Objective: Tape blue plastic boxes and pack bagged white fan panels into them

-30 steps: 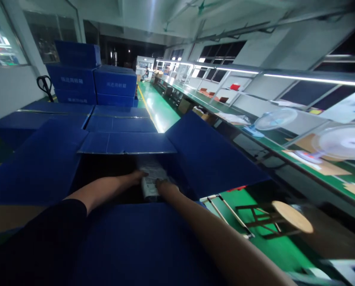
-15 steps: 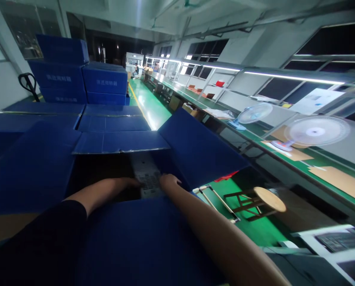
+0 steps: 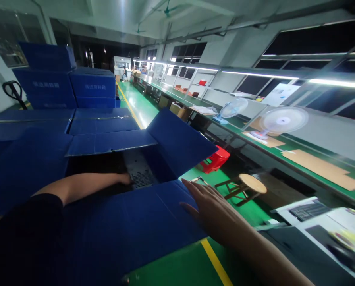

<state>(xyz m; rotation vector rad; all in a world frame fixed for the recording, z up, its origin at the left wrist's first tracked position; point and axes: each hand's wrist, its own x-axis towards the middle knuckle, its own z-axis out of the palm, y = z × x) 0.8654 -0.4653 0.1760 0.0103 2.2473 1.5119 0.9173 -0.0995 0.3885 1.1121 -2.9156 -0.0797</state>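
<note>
An open blue carton (image 3: 153,210) is in front of me with its flaps folded outward. Inside it is a white unit with rows of dark slots (image 3: 141,178). My left hand (image 3: 124,178) reaches into the carton and rests against the unit's left edge; its fingers are mostly hidden, so its grip cannot be made out. My right hand (image 3: 209,206) is outside the opening, above the right end of the near flap. Its fingers are stretched out and it holds nothing. The carton's dark left interior cannot be made out.
Closed blue cartons (image 3: 46,85) are stacked behind. A wooden stool (image 3: 252,183) and a red plastic stool (image 3: 215,159) stand to the right, before a long green workbench (image 3: 273,149) with two fans. At lower right is a cluttered white surface (image 3: 338,216). A person sits far off.
My right hand has come off the white unit and out of the carton, moving right and towards me, its fingers opening out. My left hand stays at the unit. The view has shifted right.
</note>
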